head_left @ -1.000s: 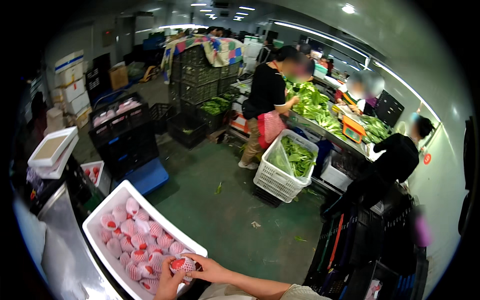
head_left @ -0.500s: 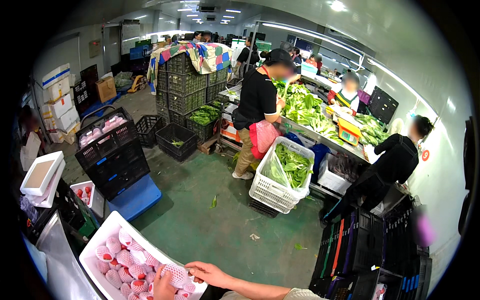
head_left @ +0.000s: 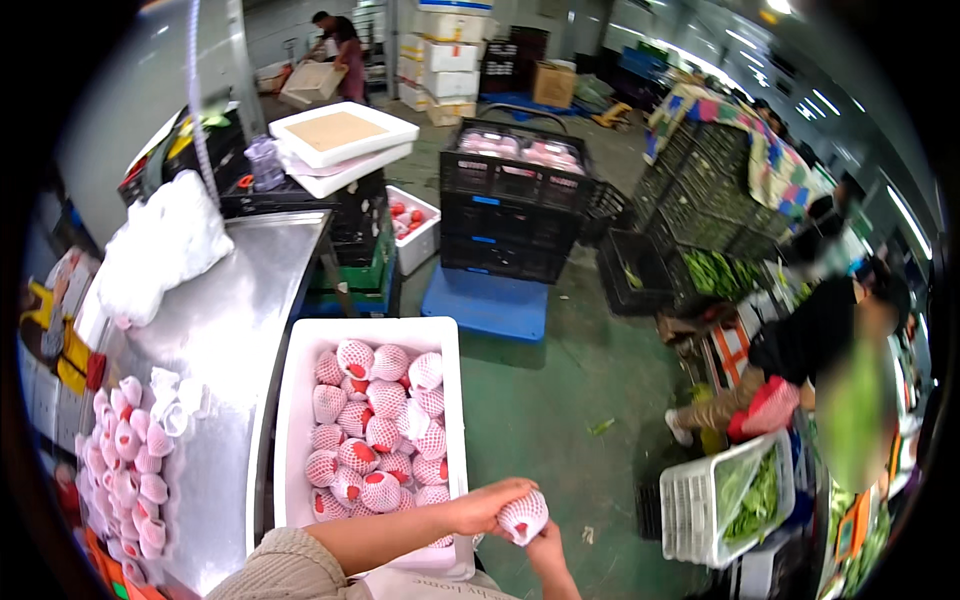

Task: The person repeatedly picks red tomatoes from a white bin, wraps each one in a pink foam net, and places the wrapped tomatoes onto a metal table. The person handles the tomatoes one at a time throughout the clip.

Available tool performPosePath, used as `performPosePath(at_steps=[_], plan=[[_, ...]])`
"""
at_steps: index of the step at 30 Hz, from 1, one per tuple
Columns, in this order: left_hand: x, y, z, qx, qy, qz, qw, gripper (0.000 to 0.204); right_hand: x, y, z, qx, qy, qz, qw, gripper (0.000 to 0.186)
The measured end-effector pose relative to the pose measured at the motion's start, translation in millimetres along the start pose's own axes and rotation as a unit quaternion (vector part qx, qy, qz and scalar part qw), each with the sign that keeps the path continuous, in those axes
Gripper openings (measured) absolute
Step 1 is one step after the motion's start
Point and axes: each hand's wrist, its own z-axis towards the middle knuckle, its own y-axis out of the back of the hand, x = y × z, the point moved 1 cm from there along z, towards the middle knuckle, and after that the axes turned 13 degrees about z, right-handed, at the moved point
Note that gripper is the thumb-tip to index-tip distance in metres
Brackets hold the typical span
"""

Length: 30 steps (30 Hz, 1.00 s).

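Observation:
My left hand (head_left: 492,505) reaches across from the lower left, its fingers closed on the top of a red fruit in a white foam net (head_left: 523,517). From below, my right hand (head_left: 546,553) grips the same fruit, fingers partly hidden. The fruit is held just right of a white foam box (head_left: 450,400). Inside that box lie several more red fruits in foam nets (head_left: 385,400), red skin showing through gaps in the sleeves. The exact kind of fruit cannot be made out.
Left of the box, a metal table (head_left: 235,330) bears netted fruits (head_left: 125,465) and a white plastic bag (head_left: 165,245). Ahead, black crates (head_left: 510,225) stand on a blue platform (head_left: 485,305). At right, a person (head_left: 800,340) stands by a white basket (head_left: 690,505) of leafy greens.
The view has swung left, bringing the metal table into sight. The netted fruit, held over the box's right end before, is now beside its right edge, still in both hands.

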Motion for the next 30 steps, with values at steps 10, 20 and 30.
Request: performPosePath(at_steps=[10,20,30], plan=[[-224,187,45,-0.104,-0.375,-0.192,0.901,0.058,15,32,43,0.042,-0.161,0.043,0.985,0.03],[-214,159,19,-0.285,-0.35,0.049,0.891,0.05,7,40,29,0.0,-0.159,0.037,0.987,0.031],[-21,171,-98,-0.448,-0.22,0.635,0.589,0.024,55,-39,2,0.043,0.157,-0.15,0.975,0.024]])
